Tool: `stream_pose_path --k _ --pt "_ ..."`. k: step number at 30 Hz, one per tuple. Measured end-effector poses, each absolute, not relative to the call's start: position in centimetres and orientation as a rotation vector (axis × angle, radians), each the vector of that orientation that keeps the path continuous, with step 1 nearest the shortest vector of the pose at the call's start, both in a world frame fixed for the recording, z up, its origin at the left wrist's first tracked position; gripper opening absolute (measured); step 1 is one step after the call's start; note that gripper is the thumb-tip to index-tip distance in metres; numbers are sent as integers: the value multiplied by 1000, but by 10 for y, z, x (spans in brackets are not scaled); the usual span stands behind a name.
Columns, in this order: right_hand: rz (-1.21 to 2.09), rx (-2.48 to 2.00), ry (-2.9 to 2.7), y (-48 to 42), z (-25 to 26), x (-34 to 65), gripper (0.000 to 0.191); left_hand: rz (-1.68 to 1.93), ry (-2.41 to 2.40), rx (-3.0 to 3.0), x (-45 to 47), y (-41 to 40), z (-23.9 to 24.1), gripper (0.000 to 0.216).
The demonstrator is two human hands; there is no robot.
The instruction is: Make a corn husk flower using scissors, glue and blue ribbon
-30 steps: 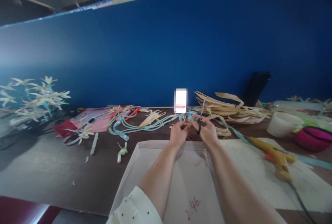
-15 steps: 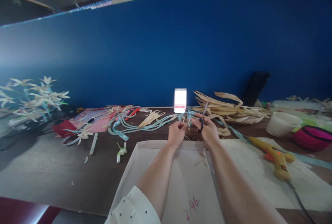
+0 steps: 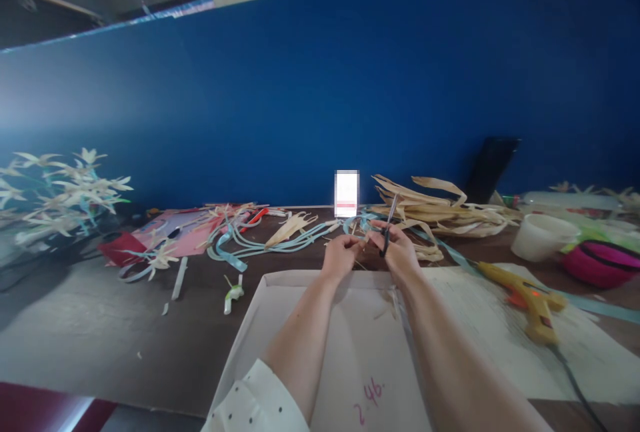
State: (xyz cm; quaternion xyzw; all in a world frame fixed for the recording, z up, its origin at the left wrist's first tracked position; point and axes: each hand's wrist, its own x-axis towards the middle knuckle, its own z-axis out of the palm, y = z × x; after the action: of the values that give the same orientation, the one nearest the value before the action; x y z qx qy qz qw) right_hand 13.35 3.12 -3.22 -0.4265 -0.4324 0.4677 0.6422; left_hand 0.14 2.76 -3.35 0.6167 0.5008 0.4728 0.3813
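My right hand (image 3: pixel 401 250) is closed around a pair of scissors (image 3: pixel 385 241), whose dark handles sit against the fingers while the thin blades point up and away. Close beside it, my left hand (image 3: pixel 340 256) has its fingers pinched together, their tips almost meeting those of the right hand. Whatever lies between the left fingertips is too small to make out. Just beyond both hands is some light blue ribbon (image 3: pixel 367 223). Dried corn husks (image 3: pixel 440 213) are heaped behind the right hand. Left of the hands lie pale blue stems (image 3: pixel 280 246) with a loose husk piece (image 3: pixel 294 229) over them.
A white box lid (image 3: pixel 373 345) lies under my forearms. To the right are a yellow glue gun (image 3: pixel 537 309) with its cord, a white cup (image 3: pixel 540 237) and a pink bowl-like item (image 3: pixel 600 264). Husk flowers (image 3: pixel 75 185) stand at left; a lit phone-like screen (image 3: pixel 347 189) stands behind.
My hands have drawn slightly closer, fingertips now nearly meeting. The blue ribbon between them shows less than before. The scissors stay in my right hand; the view has shifted a little.
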Motion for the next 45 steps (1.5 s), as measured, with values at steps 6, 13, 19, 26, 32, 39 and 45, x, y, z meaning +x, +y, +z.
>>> stream_pose_path --k 6,13,19,26,32,39,45 --pt "1062 -1003 -987 30 -30 134 50 1166 1255 1498 -1 30 -37 24" --pt "1139 -939 -1048 30 -30 133 51 1203 1250 1463 -1 28 -36 28" --pt "1129 -934 -1035 29 -28 131 53 1244 1297 1482 1 27 -34 25" --pt "1149 -908 -1040 28 -27 131 54 1266 1371 1487 2 23 -28 18" --pt "1117 -916 -1057 27 -27 130 51 1248 1361 1473 2 22 -27 18" --pt "1146 -923 -1029 25 -26 129 50 1250 1361 1477 2 24 -28 19" --pt "1146 -920 -1063 27 -25 129 49 1272 1356 1496 2 24 -31 20"
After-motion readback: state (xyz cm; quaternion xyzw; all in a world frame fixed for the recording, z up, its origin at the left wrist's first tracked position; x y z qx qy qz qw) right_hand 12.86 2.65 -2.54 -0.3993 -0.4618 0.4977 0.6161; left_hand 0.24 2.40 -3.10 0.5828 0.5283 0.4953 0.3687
